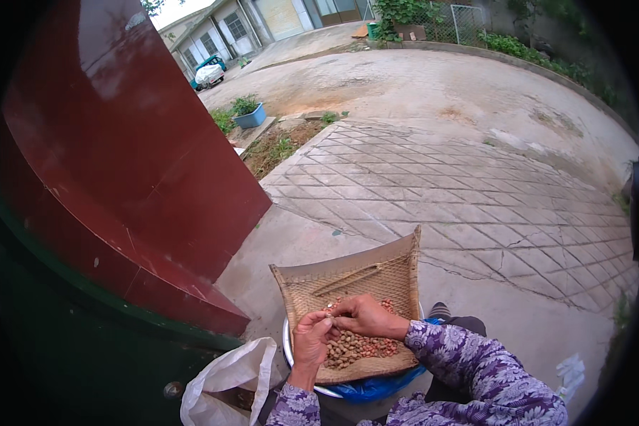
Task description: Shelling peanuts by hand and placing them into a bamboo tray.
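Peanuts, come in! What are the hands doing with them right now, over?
Left hand and right hand meet over the peanuts, fingertips pinching something small. Peanuts heaped in woven tray. White bag beside; nothing in the way.

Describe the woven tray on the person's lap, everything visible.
The tray is a tan, dustpan-shaped winnowing basket of woven strips, with a raised back wall and side rims and a strip lying across its weave. It lies tilted, open edge toward the person, resting on a metal basin over something blue. A heap of brown peanuts lies in its near part. The left hand and right hand meet over it, pinching something small.
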